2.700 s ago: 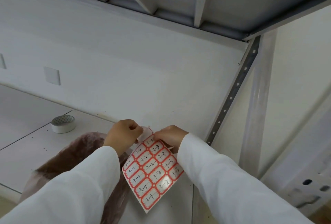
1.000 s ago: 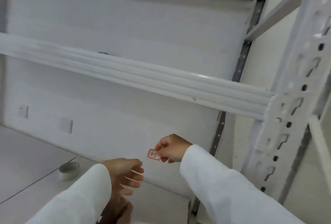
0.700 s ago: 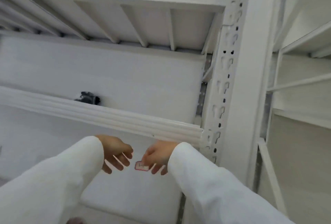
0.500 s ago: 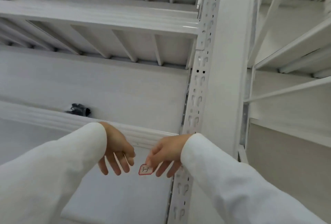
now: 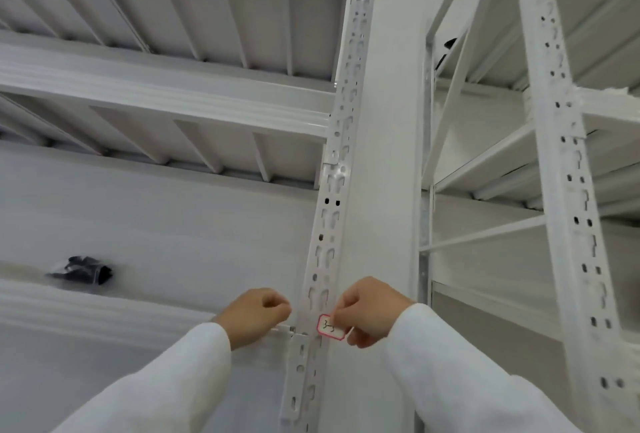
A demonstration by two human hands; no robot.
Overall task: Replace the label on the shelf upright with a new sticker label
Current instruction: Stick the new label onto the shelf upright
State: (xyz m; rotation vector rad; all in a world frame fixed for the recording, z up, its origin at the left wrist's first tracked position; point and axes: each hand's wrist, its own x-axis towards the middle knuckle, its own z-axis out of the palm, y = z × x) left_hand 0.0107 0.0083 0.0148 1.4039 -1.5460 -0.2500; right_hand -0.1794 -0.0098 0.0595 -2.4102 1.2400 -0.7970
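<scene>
A white perforated shelf upright (image 5: 341, 169) runs up the middle of the view. My right hand (image 5: 372, 311) pinches a small red-bordered sticker label (image 5: 330, 327) with handwriting on it and holds it against the upright's corner, at the level of the lower shelf beam. My left hand (image 5: 256, 316) is curled into a loose fist just left of the upright, on the beam's end; I see nothing in it. Both arms wear white sleeves.
White shelf beams (image 5: 166, 90) and ribbed deck undersides cross the upper left. A small black bagged item (image 5: 81, 270) lies on the lower shelf at left. A second perforated upright (image 5: 568, 190) and more shelves stand at right.
My view has tilted upward along the upright. My right hand carried the peeled sticker right and up to the upright's corner. My left hand's fingers have curled and moved to the beam's end.
</scene>
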